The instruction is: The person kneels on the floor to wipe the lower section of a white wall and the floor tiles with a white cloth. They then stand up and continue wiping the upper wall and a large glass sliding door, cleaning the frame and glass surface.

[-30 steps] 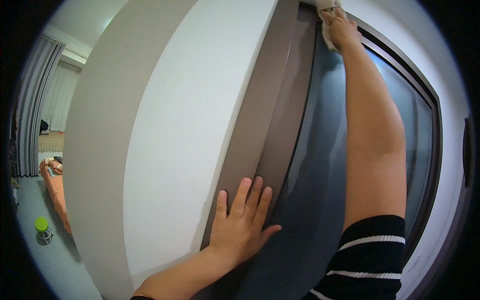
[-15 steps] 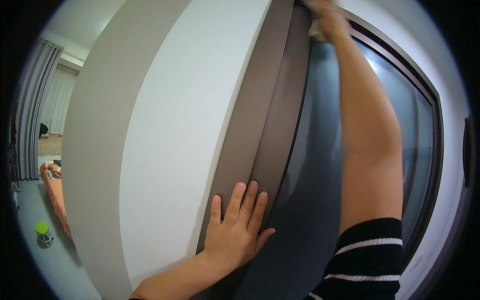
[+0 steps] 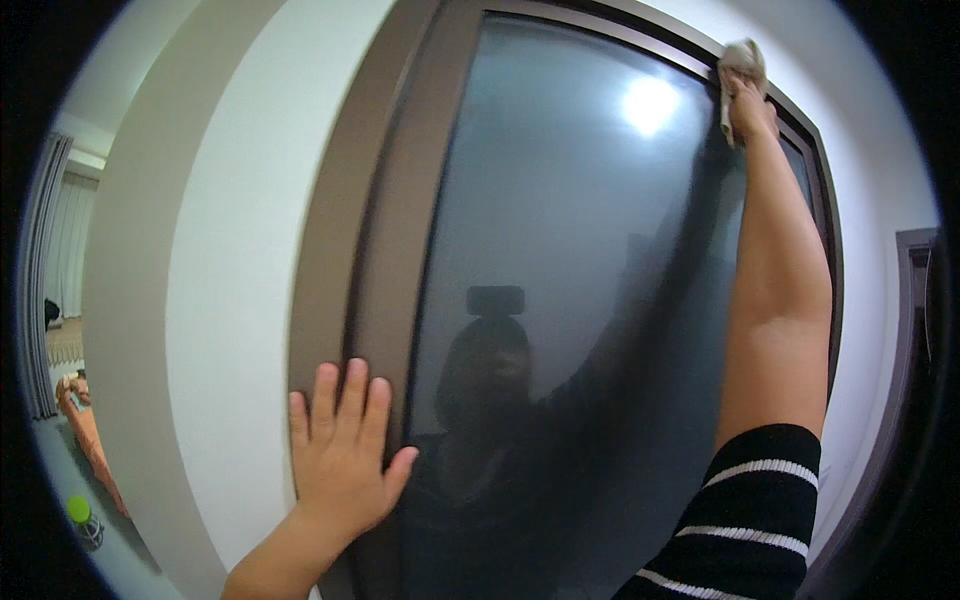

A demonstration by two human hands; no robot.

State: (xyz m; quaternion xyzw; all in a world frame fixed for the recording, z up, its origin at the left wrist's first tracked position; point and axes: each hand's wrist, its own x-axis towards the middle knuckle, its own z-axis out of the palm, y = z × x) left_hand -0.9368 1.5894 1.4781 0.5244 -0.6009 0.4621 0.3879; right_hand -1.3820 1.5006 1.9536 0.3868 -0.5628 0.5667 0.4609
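Gripping a beige cloth (image 3: 743,58) with right hand (image 3: 752,112) at the top frame (image 3: 650,25), toward its right end; shifted rightward from the left corner, so onto a further stretch; resting left hand (image 3: 345,470), fingers spread, on brown stile (image 3: 405,220)

Rumpled beige cloth (image 3: 743,58) partly covered by right hand (image 3: 752,112); some fingertips unclear. Dark glossy glass panel (image 3: 560,200) partly blocked by bare right forearm (image 3: 782,260), bottom cut off. Black, white-striped knit sleeve (image 3: 765,502) cropped below. Orange-covered bed (image 3: 86,440) mostly behind beige wall strip (image 3: 125,300). Green-topped floor object (image 3: 79,510) too small to identify.
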